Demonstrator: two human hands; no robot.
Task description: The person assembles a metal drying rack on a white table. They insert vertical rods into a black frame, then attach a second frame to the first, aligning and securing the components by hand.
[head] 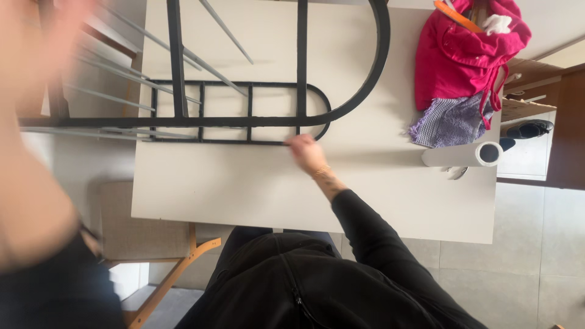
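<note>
A white tabletop [244,189] is filling most of the view from above, and a person in a black jacket is standing at its near edge. Lying across the tabletop's far half is a black metal frame [300,67], made of one large arched hoop with a smaller rounded, barred section inside it; thin grey rods are fanning out from its left end, past the tabletop's edge. A wooden chair [152,244] with a beige seat is sitting tucked at the near left corner.

At the far right corner, a bright pink garment [457,55] is lying heaped, with an orange hanger [458,17] resting on top and a purple checked cloth [448,125] spilling out beneath it. Just beside that cloth, a roll of white paper [466,155] is lying on its side near the right edge.

The right hand [306,153] is reaching forward over the tabletop, its fingers curled in and touching the lower bar of the frame's small section; whether they are actually gripping the bar I cannot tell. The left hand [46,36] is raised close to the camera at the upper left, too blurred for me to tell how its fingers are standing.
</note>
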